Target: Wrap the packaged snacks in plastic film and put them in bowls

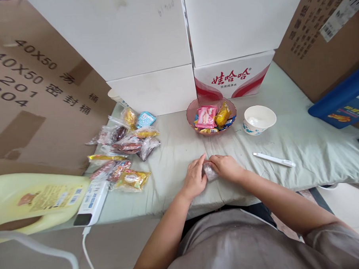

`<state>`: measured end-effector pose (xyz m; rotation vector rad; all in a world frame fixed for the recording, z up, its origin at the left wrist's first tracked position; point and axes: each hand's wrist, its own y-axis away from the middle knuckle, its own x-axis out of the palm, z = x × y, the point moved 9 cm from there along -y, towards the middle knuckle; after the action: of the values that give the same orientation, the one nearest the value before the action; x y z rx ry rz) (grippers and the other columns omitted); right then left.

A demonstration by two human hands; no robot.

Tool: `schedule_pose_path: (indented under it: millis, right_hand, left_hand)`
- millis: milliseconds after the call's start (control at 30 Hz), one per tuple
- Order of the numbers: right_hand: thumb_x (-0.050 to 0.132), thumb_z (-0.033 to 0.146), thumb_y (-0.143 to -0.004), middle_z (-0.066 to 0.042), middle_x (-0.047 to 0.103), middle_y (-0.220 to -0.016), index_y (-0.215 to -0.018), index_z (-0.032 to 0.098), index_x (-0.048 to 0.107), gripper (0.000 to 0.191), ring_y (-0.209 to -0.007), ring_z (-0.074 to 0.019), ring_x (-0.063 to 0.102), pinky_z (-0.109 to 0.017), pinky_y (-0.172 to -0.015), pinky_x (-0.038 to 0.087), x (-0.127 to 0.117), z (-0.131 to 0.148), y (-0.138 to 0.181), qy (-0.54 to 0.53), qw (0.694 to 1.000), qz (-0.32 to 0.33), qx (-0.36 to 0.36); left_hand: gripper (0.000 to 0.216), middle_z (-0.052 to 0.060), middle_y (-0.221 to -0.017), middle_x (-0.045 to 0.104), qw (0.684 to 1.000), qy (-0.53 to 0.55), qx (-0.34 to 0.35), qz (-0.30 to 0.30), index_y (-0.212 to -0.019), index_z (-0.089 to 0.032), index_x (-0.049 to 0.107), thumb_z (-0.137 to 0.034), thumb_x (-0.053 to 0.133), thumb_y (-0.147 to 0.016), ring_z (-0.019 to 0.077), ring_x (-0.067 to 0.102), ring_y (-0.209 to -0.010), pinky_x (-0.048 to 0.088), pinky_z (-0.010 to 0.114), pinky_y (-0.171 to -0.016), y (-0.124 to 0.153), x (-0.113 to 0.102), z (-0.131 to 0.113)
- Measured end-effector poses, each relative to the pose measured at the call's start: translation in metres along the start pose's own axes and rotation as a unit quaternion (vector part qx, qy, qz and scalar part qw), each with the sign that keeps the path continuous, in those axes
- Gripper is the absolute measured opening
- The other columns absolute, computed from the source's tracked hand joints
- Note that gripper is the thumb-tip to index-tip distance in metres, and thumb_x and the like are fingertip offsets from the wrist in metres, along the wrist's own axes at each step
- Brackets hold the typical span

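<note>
On the cloth near the front edge, a small clear plastic bag [210, 173] lies between my two hands. My right hand [227, 168] has its fingers curled over the far edge of the bag. From the other side, my left hand [195, 176] presses its fingers and thumb against it. What the bag holds is hard to make out. Beyond my hands stands a pink glass bowl [212, 132] with several wrapped snacks, among them a pink packet [207, 116] and a yellow one [223, 114]. A white utility knife [274, 159] rests to the right.
A paper bowl [258, 126] with clear plastic inside stands right of the glass bowl. Several bagged snacks [128, 145] lie at left, near a yellow jug [42, 200] and a white device [91, 201] with a cable. White cartons [150, 92] line the back; a blue container [338, 103] is at right.
</note>
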<state>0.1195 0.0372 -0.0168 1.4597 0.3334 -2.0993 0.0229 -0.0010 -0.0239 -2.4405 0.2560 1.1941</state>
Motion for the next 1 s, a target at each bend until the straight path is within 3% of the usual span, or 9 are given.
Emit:
schedule_pose_path:
  millis: [167, 233, 333, 467, 600, 700, 833, 933, 1000]
  right_hand:
    - [0.035, 0.034, -0.101, -0.010, 0.069, -0.097, -0.107, 0.015, 0.061, 0.033, -0.081, -0.0203, 0.067, -0.028, -0.065, 0.040, 0.008, 0.000, -0.002, 0.054, 0.998, -0.007, 0.023]
    - [0.032, 0.035, -0.101, -0.011, 0.069, -0.096, -0.106, 0.015, 0.061, 0.035, -0.080, -0.0205, 0.066, -0.028, -0.064, 0.039, 0.010, 0.002, -0.001, 0.064, 0.997, -0.013, 0.028]
    - [0.031, 0.034, -0.102, -0.010, 0.068, -0.096, -0.106, 0.016, 0.060, 0.035, -0.079, -0.0205, 0.066, -0.028, -0.062, 0.038, 0.012, 0.004, -0.001, 0.069, 0.997, -0.017, 0.031]
    - [0.036, 0.034, -0.100, -0.010, 0.066, -0.095, -0.105, 0.017, 0.060, 0.030, -0.078, -0.0212, 0.064, -0.029, -0.063, 0.039, 0.009, -0.009, -0.005, 0.068, 0.996, -0.031, 0.049]
    - [0.047, 0.028, -0.095, -0.014, 0.063, -0.100, -0.104, 0.015, 0.062, 0.022, -0.094, -0.0265, 0.058, -0.034, -0.079, 0.044, -0.026, -0.045, -0.002, 0.073, 0.980, -0.148, 0.108]
    - [0.047, 0.022, -0.094, -0.014, 0.063, -0.103, -0.105, 0.015, 0.064, 0.022, -0.102, -0.0269, 0.053, -0.039, -0.090, 0.043, -0.046, -0.038, 0.011, 0.035, 0.973, -0.228, 0.027]
    - [0.047, 0.021, -0.096, -0.010, 0.062, -0.113, -0.108, 0.020, 0.065, 0.022, -0.108, -0.0230, 0.051, -0.038, -0.093, 0.043, -0.016, 0.012, 0.030, -0.013, 0.974, -0.137, -0.180]
    - [0.050, 0.019, -0.094, -0.010, 0.064, -0.104, -0.106, 0.019, 0.067, 0.021, -0.098, -0.0214, 0.054, -0.036, -0.087, 0.045, 0.004, 0.012, 0.035, -0.001, 0.981, -0.064, -0.182]
    - [0.048, 0.014, -0.092, -0.009, 0.065, -0.097, -0.104, 0.018, 0.068, 0.024, -0.092, -0.0204, 0.056, -0.033, -0.082, 0.046, -0.012, -0.009, 0.034, -0.001, 0.986, -0.074, -0.153]
  left_hand:
    - [0.059, 0.014, -0.133, 0.051, 0.998, 0.020, -0.010, -0.065, -0.138, -0.020, 0.035, -0.006, 0.042, -0.081, 0.0244, 0.048, -0.125, 0.043, 0.045, -0.103, 0.002, -0.014, -0.002]
    - [0.041, 0.012, -0.124, 0.053, 0.994, 0.041, -0.013, -0.097, -0.125, -0.019, 0.047, -0.009, 0.043, -0.086, 0.0225, 0.050, -0.119, 0.046, 0.042, -0.099, 0.004, -0.022, -0.003]
    - [0.015, 0.009, -0.107, 0.056, 0.996, 0.010, -0.017, -0.092, -0.102, -0.019, 0.059, -0.021, 0.057, -0.087, 0.0233, 0.052, -0.106, 0.048, 0.041, -0.094, 0.002, -0.021, -0.005]
    - [0.025, 0.007, -0.101, 0.057, 0.995, -0.052, -0.049, -0.069, -0.094, -0.020, 0.063, -0.025, 0.076, -0.073, 0.0260, 0.050, -0.104, 0.047, 0.044, -0.094, -0.003, -0.014, -0.005]
    - [0.031, 0.005, -0.103, 0.057, 0.995, -0.049, -0.061, -0.058, -0.095, -0.021, 0.063, -0.026, 0.080, -0.070, 0.0253, 0.051, -0.105, 0.046, 0.044, -0.096, -0.004, -0.012, -0.005]
    - [0.033, 0.006, -0.104, 0.057, 0.995, -0.049, -0.058, -0.060, -0.097, -0.020, 0.062, -0.026, 0.080, -0.070, 0.0257, 0.051, -0.106, 0.046, 0.044, -0.096, -0.004, -0.013, -0.005]
    - [0.037, 0.008, -0.107, 0.058, 0.996, -0.051, -0.040, -0.060, -0.104, -0.020, 0.060, -0.025, 0.077, -0.072, 0.0269, 0.051, -0.106, 0.047, 0.045, -0.095, -0.003, -0.014, -0.005]
    - [0.051, 0.009, -0.115, 0.058, 0.998, -0.035, -0.016, -0.045, -0.117, -0.020, 0.054, -0.023, 0.076, -0.071, 0.0282, 0.051, -0.111, 0.045, 0.048, -0.099, -0.001, -0.013, -0.008]
    - [0.057, 0.010, -0.117, 0.058, 0.999, -0.024, -0.008, -0.036, -0.121, -0.020, 0.051, -0.023, 0.077, -0.070, 0.0286, 0.051, -0.113, 0.044, 0.049, -0.100, 0.000, -0.013, -0.008]
